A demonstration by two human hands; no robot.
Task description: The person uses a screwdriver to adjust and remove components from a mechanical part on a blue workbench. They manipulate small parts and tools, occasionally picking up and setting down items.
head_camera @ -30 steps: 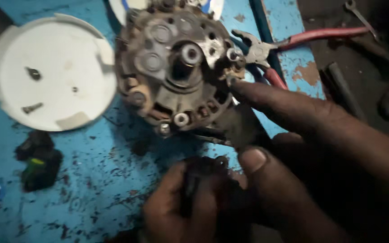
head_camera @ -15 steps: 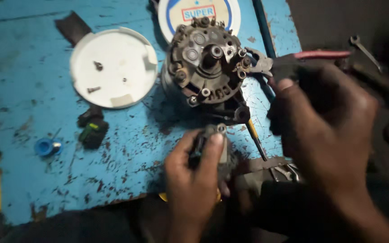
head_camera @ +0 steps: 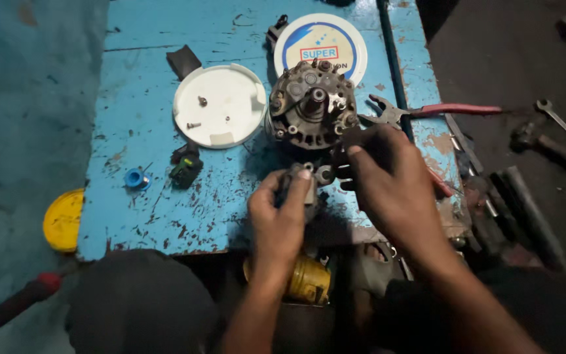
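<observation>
A dirty round alternator lies rear side up on the chipped blue table. My left hand grips a small dark part just in front of the alternator. My right hand is beside it, fingertips pinching a small dark metal piece at the alternator's lower right edge. Red-handled pliers lie to the right of the alternator, jaws toward it.
A white plastic lid holding small screws sits left of the alternator, a round blue-and-white tin behind it. A black-and-green connector and blue cap lie at left. Wrenches and tools lie on the dark surface at right; a yellow lid lies below left.
The view has pulled back, showing more of the table. My right hand has moved left from the pliers to the alternator's lower edge. My left hand still holds the dark part.
</observation>
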